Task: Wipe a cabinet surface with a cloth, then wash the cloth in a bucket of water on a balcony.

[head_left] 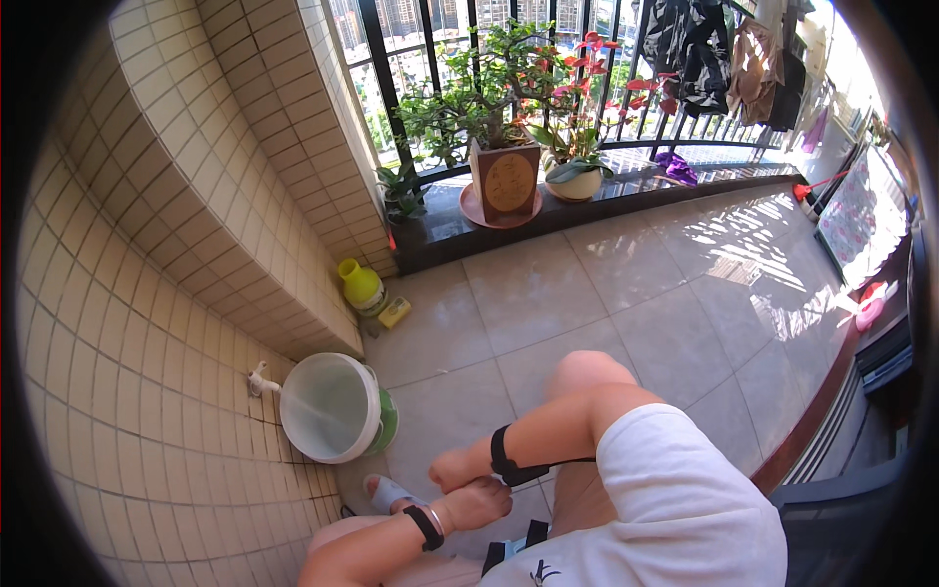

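My left hand (476, 504), with a silver bracelet (437, 520) and a black strap (424, 528) at its wrist, is low in front of me. Just beyond it and almost touching is my right hand (454, 470), whose wrist bears another black strap (503, 456). Both hands look closed with their fingers curled in; anything between them is hidden or too small to name. To their left, a pale slipper (383, 491) is on my foot. A white bucket (370, 416) with green on its side stands past the slipper, by the tiled wall.
A white tap (259, 382) juts from the wall beside the bucket. A yellow-green bottle (361, 286) and a small yellow box (394, 312) stand in the corner. Potted plants (506, 186) line the dark ledge (430, 245) below the railing. Dark clothes (690, 54) hang at upper right.
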Motion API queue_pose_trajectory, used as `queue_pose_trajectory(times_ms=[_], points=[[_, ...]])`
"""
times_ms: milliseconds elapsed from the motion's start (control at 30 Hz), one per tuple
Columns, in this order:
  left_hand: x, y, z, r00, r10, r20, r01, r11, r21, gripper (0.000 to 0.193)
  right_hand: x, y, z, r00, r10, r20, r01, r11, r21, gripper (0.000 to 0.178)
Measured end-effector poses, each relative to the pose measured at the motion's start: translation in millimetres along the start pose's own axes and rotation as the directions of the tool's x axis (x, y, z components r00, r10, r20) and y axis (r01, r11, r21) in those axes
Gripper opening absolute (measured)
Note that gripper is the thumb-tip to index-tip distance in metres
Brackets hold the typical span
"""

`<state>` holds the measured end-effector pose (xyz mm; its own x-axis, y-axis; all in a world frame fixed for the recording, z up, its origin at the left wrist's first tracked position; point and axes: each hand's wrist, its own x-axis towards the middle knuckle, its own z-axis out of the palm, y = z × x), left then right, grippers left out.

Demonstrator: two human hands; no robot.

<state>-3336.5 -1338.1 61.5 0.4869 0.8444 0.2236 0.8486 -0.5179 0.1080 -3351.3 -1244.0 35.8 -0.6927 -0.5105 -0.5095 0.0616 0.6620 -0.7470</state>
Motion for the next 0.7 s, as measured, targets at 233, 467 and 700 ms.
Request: queue_pose_trajectory(times_ms=[233, 467, 700], points=[[5.1, 0.6, 7.7, 0.998, 0.046, -0.051, -0.043, 0.997, 0.067, 0.010, -19.2, -6.9, -5.9, 0.998, 0.056, -0.015, -0.056, 0.998, -0.003, 0.022], [13.9, -8.6, 7.2, 0.996, 0.055, -0.066, -0.055, 0.998, -0.001, 0.009, -21.7, 8.9, -8.0, 0.995, 0.053, -0.080, -0.056, 0.998, -0.037, 0.020], [-0.3, -74.1, -61.5, 0.818, -0.402, -0.410, 0.412, 0.909, -0.070, 0.024, -42.9, 36.2, -107.4, 0.841, 0.330, -0.429, -0.059, 0.845, 0.532, 0.049]])
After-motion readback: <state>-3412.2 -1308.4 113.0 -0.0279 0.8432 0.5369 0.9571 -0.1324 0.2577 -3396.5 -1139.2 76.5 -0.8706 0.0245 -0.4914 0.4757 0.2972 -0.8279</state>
